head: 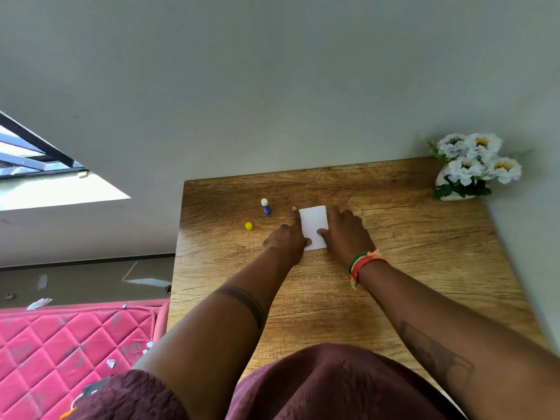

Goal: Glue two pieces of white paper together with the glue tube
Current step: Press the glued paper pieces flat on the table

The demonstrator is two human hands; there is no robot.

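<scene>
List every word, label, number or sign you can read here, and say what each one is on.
No text can be read.
Glue tube: the blue body may bear a label, but it is too small and blurred to read.
Yellow cap: no marking shows.
White paper: blank where it shows, under the left hand and right hand.
Vase of flowers: no lettering visible.

The paper (313,226) in the middle of the frame is white. The glue tube (265,206) is blue with a white top. Below it to the left, the little cap (248,226) is yellow. The table (424,237) is brown with wood lines. At the upper right, the flowers (475,159) are white with yellow middles. At the lower left, the mattress (69,338) is pink with diamond shapes. The wristband (362,263) is green, yellow and red.
</scene>
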